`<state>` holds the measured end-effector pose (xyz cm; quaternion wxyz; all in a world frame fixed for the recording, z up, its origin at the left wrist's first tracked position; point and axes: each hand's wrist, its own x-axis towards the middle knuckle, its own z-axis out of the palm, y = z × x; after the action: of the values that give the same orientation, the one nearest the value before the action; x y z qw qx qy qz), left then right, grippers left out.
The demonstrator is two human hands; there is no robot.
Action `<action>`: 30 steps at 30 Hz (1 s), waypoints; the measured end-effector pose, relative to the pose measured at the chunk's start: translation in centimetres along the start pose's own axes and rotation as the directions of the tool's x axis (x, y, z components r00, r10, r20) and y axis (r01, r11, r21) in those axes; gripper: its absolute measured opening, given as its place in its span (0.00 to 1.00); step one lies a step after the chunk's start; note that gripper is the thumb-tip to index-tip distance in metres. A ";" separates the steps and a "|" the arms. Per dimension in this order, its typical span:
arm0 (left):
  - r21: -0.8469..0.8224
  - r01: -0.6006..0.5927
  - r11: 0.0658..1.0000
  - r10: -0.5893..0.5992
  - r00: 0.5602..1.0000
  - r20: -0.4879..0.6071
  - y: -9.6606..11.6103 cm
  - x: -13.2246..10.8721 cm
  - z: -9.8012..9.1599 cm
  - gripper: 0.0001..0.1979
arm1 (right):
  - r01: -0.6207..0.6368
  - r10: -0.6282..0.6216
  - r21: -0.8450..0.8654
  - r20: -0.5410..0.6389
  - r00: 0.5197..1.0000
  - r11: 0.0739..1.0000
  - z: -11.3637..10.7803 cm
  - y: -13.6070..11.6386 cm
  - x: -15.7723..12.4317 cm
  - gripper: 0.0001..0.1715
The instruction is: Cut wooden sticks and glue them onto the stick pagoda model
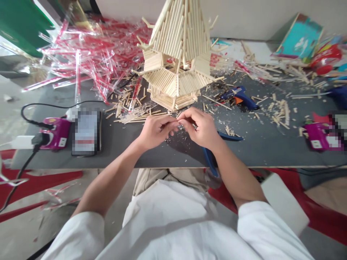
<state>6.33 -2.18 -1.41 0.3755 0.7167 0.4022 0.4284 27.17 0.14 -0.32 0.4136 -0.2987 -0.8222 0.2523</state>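
My left hand (155, 130) and my right hand (199, 127) meet over the dark grey table (151, 151), fingertips pinched together on a small clear wrapper piece (179, 124) between them. Just beyond my hands stands a tall tower model (177, 54) built of pale wooden sticks, with a six-sided base. Loose sticks and a clear wrapper (135, 113) lie at its foot. Blue-handled cutters (214, 153) lie under my right wrist.
A blue glue gun (238, 96) lies right of the tower among stick offcuts. A heap of red and clear wrappers (89, 54) covers the far left. A purple power strip (55, 133) and a phone (86, 131) sit at left, another purple strip (320, 136) at right.
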 end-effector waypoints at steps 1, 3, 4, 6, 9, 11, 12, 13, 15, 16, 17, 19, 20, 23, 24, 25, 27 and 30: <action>-0.018 0.021 1.000 -0.021 1.000 0.008 0.0 0.0 0.1 0.12 | 0.003 -0.003 0.005 -0.002 1.000 1.000 0.1 0.0 0.0 0.06; -0.050 0.054 0.997 -0.053 0.998 0.020 -0.1 -0.1 0.2 0.13 | -0.019 0.018 0.036 0.006 1.000 0.999 0.1 0.1 0.0 0.07; -0.060 0.065 0.996 -0.064 0.998 0.022 -0.1 -0.1 0.2 0.13 | -0.037 0.037 0.056 0.014 0.999 0.998 0.1 0.1 0.0 0.08; -0.066 0.078 0.995 -0.077 0.997 0.014 -0.1 -0.1 0.3 0.13 | -0.080 0.077 0.095 0.036 0.996 0.992 0.0 0.1 0.0 0.09; -0.072 0.084 0.994 -0.084 0.996 0.006 -0.1 0.0 0.3 0.14 | -0.118 0.110 0.133 0.066 0.992 0.984 -0.3 0.1 0.0 0.10; -0.078 0.081 0.994 -0.081 0.997 0.011 -0.2 0.1 0.3 0.14 | -0.100 0.094 0.123 0.057 0.994 0.987 -0.5 0.2 -0.1 0.10; -0.079 0.080 0.994 -0.079 0.997 0.015 -0.2 0.1 0.3 0.14 | -0.086 0.081 0.108 0.050 0.995 0.990 -0.5 0.3 -0.1 0.09; -0.079 0.080 0.994 -0.078 0.997 0.019 -0.2 0.1 0.3 0.14 | -0.072 0.068 0.089 0.046 0.997 0.993 -0.6 0.3 -0.1 0.09; -0.087 0.083 0.993 -0.081 0.996 0.026 -0.2 0.2 0.3 0.14 | -0.062 0.059 0.064 0.048 0.997 0.996 -0.6 0.4 -0.1 0.09; -0.095 0.087 0.992 -0.084 0.996 0.031 -0.2 0.1 0.3 0.14 | -0.069 0.065 0.070 0.056 0.996 0.995 -0.6 0.4 -0.1 0.09; -0.103 0.090 0.991 -0.087 0.996 0.034 -0.1 0.1 0.3 0.14 | -0.084 0.079 0.086 0.064 0.995 0.993 -0.6 0.4 -0.1 0.09; -0.116 0.097 0.989 -0.093 0.995 0.033 -0.1 0.1 0.3 0.14 | -0.132 0.122 0.142 0.077 0.990 0.981 -0.5 0.4 -0.2 0.09; -0.120 0.098 0.988 -0.095 0.995 0.030 0.0 0.1 0.3 0.14 | -0.164 0.152 0.176 0.082 0.985 0.971 -0.4 0.5 -0.3 0.09; -0.096 0.092 0.991 -0.090 0.996 0.019 0.0 0.1 0.2 0.13 | -0.259 0.241 0.301 0.094 0.966 0.918 -0.2 0.6 -0.4 0.11; -0.071 0.079 0.994 -0.078 0.997 0.015 -0.1 0.1 0.2 0.13 | -0.285 0.266 0.331 0.101 0.959 0.900 -0.1 0.6 -0.4 0.12; -0.038 0.057 0.998 -0.057 0.998 0.011 -0.2 0.1 0.1 0.13 | -0.304 0.283 0.341 0.109 0.953 0.890 -0.1 0.6 -0.4 0.13; 0.047 -0.009 0.999 0.009 1.000 0.004 -0.4 0.0 0.1 0.11 | -0.313 0.290 0.292 0.122 0.949 0.904 0.0 0.5 -0.3 0.17; 0.170 -0.125 0.978 0.127 0.992 -0.001 -0.8 0.0 0.0 0.09 | -0.283 0.262 0.187 0.130 0.956 0.941 0.2 0.4 -0.2 0.21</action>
<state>6.14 -1.92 -2.11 0.2829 0.7674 0.3934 0.4198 27.19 0.28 -0.82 0.3601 -0.3524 -0.7629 0.4052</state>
